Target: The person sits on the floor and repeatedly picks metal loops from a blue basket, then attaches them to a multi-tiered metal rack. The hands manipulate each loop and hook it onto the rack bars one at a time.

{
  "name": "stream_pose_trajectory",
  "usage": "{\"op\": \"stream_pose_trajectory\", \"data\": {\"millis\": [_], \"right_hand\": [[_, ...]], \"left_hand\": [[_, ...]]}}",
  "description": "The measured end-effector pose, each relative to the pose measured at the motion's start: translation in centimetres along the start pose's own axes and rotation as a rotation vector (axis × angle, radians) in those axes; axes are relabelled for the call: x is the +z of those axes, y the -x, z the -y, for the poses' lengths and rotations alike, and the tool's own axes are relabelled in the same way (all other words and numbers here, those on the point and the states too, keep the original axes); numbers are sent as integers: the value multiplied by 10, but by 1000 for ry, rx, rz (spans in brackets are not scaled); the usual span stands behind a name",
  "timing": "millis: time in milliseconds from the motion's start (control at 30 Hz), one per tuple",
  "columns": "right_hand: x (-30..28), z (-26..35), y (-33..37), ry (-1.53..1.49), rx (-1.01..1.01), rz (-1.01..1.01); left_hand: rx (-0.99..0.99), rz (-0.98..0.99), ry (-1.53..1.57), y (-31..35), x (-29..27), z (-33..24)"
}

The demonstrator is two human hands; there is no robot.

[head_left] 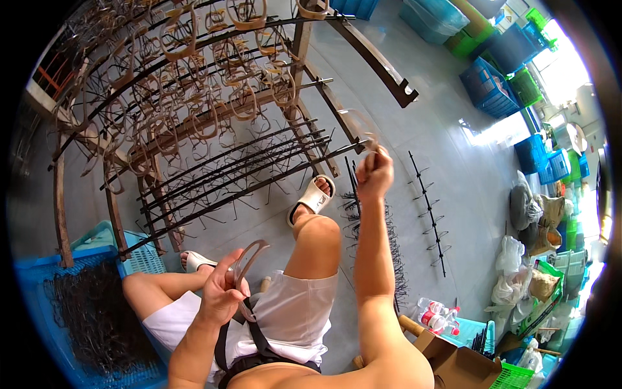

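Observation:
My left hand (223,288) is raised above my lap, its thumb and fingers closed round a thin, glossy brown curved frame (251,258). Out in front, my right arm is stretched toward the rack. The fingers of my right hand (376,174) pinch a pale, see-through curved frame (355,122), close to the end of a dark rod on the rack; whether it touches the rod I cannot tell. Many similar brown curved frames (243,104) hang in rows from hooks on the metal rack (301,48) ahead and to the left.
A blue basket (139,373) of tangled dark wire pieces stands at my left. Hooked rods (427,211) lie on the grey floor at right. Lower right are plastic bottles (437,316) and a cardboard box (457,369). Blue crates (489,87) and bags line the right side.

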State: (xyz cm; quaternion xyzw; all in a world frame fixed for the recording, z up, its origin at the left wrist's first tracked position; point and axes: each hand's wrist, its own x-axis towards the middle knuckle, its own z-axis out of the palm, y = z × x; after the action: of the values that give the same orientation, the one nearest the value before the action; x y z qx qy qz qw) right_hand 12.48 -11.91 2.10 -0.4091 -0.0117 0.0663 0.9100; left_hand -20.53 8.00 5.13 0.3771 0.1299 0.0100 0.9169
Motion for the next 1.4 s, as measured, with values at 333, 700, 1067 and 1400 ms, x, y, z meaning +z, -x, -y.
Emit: {"op": "stream_pose_trajectory", "data": {"millis": [333, 700, 1067, 1400], "right_hand": [[42, -32, 18, 211, 35, -115], [47, -53, 22, 322, -142, -221], [49, -45, 30, 318, -76, -115], [33, -51, 37, 705, -196, 52]], "left_hand": [[-26, -211, -199, 24, -14, 8], [-56, -226, -101, 20, -20, 1], [32, -152, -91, 20, -35, 14], [-63, -208, -44, 14, -22, 7]]}}
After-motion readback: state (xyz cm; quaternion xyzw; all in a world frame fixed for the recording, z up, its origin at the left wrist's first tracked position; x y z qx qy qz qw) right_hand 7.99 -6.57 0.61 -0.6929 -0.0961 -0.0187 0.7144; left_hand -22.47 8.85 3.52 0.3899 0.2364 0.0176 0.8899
